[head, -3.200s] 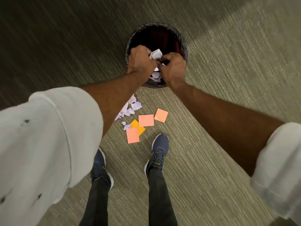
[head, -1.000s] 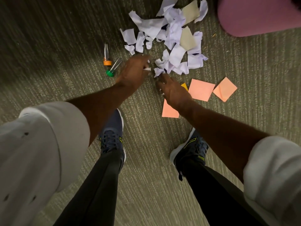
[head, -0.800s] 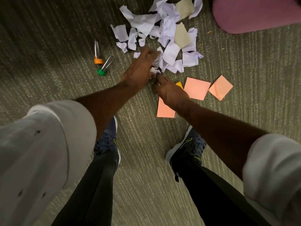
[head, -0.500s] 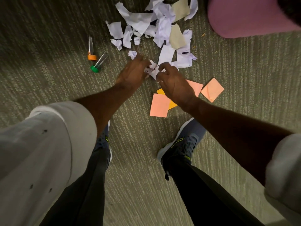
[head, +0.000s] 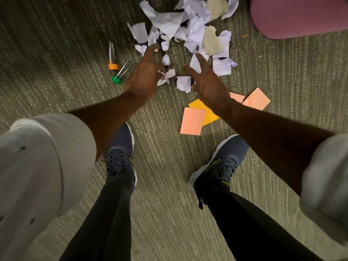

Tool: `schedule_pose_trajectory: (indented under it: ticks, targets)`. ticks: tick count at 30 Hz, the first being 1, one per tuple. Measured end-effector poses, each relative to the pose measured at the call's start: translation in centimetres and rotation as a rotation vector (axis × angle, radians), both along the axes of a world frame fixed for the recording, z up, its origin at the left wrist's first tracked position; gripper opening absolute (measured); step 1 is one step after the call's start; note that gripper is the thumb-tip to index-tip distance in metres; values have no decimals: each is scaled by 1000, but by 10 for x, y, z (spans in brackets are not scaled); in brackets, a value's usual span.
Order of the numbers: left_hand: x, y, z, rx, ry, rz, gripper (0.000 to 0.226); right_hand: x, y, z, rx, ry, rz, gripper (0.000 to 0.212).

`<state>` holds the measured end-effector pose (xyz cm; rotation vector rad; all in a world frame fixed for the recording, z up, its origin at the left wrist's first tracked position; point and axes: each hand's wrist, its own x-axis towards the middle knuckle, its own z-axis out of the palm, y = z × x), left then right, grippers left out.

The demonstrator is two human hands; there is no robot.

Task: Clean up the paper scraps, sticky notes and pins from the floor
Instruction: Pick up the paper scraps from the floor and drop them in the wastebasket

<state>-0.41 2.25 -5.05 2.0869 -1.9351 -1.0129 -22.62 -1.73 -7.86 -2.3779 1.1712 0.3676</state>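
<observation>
**A:** Nearest ground first. What's logged?

**B:** Person is bent over a ribbed green carpet [head: 169, 185]. Pale rolled sleeves at both lower corners, dark trousers, and two blue-grey shoes planted apart: left shoe [head: 118, 153], right shoe [head: 220, 166].

**A:** Sticky notes?

**B:** All flat on the carpet, just ahead of the right shoe. A salmon note [head: 192, 121] overlaps a yellow-orange note [head: 206, 114]. Further right are two more salmon notes [head: 257, 98], one partly hidden under the right forearm. No hand touches any of them.

**A:** Hands?

**B:** Both are down near the carpet, just past the notes, with a gap between them. The right hand [head: 209, 81] is spread, fingers fanned and straight, holding nothing. A small flat scrap [head: 183, 83] lies beside its thumb. The left hand [head: 145, 72] has its fingers stretched forward, tips at the near edge of the pile. A crumpled scrap [head: 166, 76] sits against its thumb side. The thumb is hidden, so I cannot tell whether it pinches the scrap.

**A:** Pins?

**B:** Two on the carpet left of the left hand, near it but apart from it. The green-capped pin [head: 116, 80] is closer, tilted. The orange-capped pin [head: 113, 66] is just beyond. Both have clear shafts pointing away.

**A:** Farther out?

**B:** The main pile of paper scraps [head: 188, 29], torn white pieces heaped loosely, with a couple of tan pieces [head: 211, 41] among them, runs to the top edge. At far right, well clear of the pile, is a rounded pink object [head: 297, 16], cut off by the frame.
</observation>
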Motion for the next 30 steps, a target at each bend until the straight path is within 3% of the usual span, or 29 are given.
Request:
schedule_pose_trajectory:
  ticks: [3,6,11,20,30]
  targets:
    - [0,0,-6,5,-13,-37,35,0,-7,-2,9,-52,-56,49]
    - [-3,-1,-6,-41,-19,-92,33,1,-13,6,5,-84,-131,25]
    - [-8,-4,3,11,-18,-63,23,-2,-16,23,-3,-160,-166,18]
    - [-14,-1,54,34,90,149,24,0,-13,84,66,-299,-265,22]
    - [-30,-34,177,-56,141,76,21,3,-28,220,39,-309,-335,20]
